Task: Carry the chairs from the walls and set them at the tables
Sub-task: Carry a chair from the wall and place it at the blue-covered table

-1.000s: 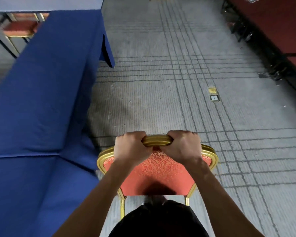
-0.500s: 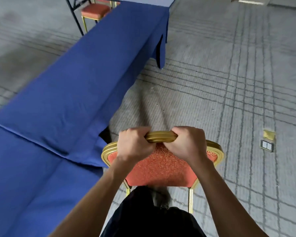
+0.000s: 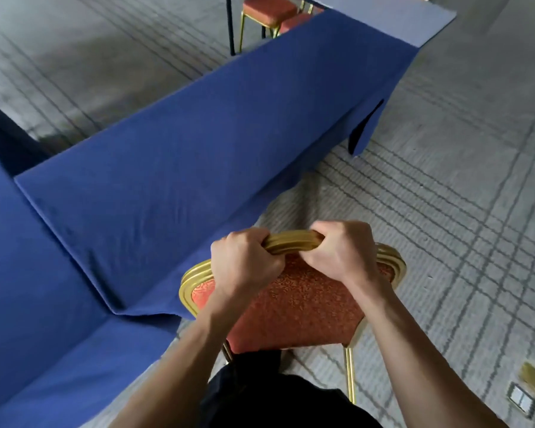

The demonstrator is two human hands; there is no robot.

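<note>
With both our left hand (image 3: 244, 267) and right hand (image 3: 343, 251) gripping the chair (image 3: 294, 307) beside the blue surface (image 3: 198, 143), we judge this placement nearly done, others perhaps remaining.

both hands (image 3: 244, 267) (image 3: 340, 251) grip gold chair (image 3: 294, 307) top beside blue-clothed table (image 3: 198, 143).

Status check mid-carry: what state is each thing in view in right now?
chair, upright, held by its top rail beside the blue table.
left hand, gripping that rail.
right hand, gripping that rail.
blue table, covered by a cloth hanging down its sides.
far chairs, standing at the far table.
</note>
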